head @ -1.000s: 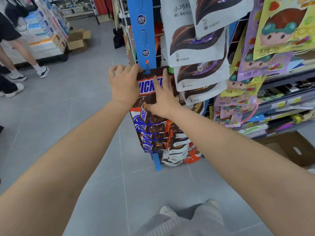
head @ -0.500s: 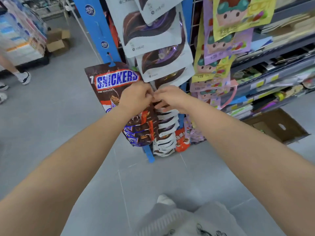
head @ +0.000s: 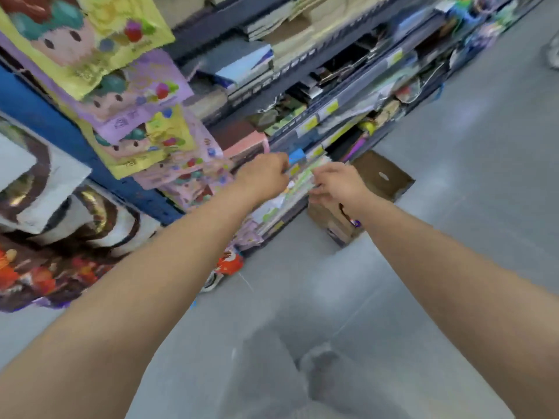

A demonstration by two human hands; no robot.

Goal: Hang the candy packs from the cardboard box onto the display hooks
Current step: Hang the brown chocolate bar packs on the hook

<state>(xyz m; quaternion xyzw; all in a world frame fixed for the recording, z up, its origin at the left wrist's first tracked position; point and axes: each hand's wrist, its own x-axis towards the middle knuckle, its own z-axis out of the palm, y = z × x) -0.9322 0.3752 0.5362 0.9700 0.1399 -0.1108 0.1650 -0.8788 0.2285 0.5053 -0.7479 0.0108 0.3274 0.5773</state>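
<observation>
Two bare hands are hovering close together at centre frame, left hand (head: 263, 177) and right hand (head: 339, 183), fingers curling at a blurred dark shelf edge (head: 314, 126); whether either grip is pinching anything cannot be told. An open brown cardboard box (head: 382, 176) is sitting just right of them, while yellow and purple cartoon candy packs (head: 90, 43) are hanging upper left.

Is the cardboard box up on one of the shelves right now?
No, the cardboard box stands open on the grey floor, against the foot of the shelves.
</observation>
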